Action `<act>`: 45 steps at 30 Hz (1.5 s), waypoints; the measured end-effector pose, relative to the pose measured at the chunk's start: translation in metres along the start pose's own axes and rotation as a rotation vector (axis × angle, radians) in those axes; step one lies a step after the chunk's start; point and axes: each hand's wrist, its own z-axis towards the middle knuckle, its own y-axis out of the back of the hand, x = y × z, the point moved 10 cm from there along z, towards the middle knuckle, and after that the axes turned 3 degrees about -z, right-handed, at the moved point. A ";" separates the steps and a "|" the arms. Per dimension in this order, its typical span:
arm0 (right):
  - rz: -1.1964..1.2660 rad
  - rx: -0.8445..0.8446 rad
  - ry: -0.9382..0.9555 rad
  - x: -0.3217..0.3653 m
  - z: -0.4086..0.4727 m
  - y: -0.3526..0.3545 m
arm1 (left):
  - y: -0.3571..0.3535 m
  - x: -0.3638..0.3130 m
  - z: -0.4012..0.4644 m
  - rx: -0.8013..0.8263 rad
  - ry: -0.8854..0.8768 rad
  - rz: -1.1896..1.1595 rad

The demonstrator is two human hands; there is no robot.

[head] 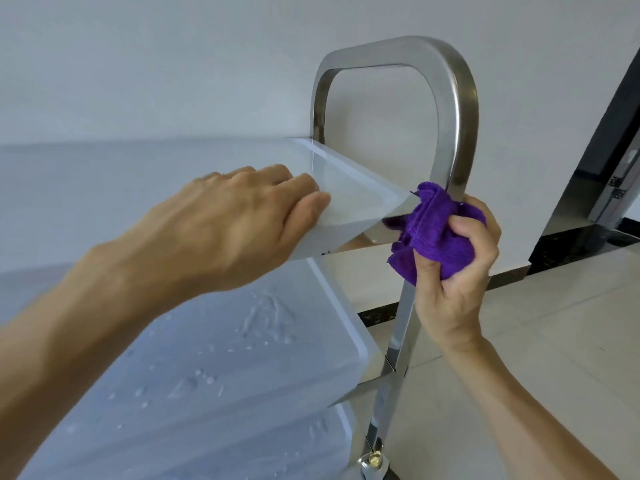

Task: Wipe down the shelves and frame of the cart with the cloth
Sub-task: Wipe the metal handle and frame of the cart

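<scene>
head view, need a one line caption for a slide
Right hand grips a purple cloth against the cart's steel post while left hand steadies the top shelf.

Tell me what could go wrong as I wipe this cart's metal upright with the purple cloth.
The bunched purple cloth in your right hand covers only one side of the shiny metal upright, so the far face could get missed. Water droplets sit on the white plastic middle shelf; they may dry into spots if skipped. Your left hand rests on the white top shelf, which might leave fresh smudges.
</scene>
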 end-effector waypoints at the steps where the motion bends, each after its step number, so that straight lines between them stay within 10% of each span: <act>1: -0.031 -0.004 -0.015 -0.002 -0.011 -0.001 | -0.001 0.001 0.000 -0.002 0.003 0.001; 18: -0.215 0.383 -0.259 -0.025 -0.145 -0.011 | -0.003 0.003 -0.001 0.028 0.015 0.053; 30: -0.265 0.202 -0.155 -0.005 -0.049 -0.016 | 0.001 0.000 0.002 -0.009 0.020 0.069; 45: -0.308 0.566 -0.330 -0.027 -0.157 -0.007 | 0.009 -0.031 -0.060 -0.349 -0.153 0.194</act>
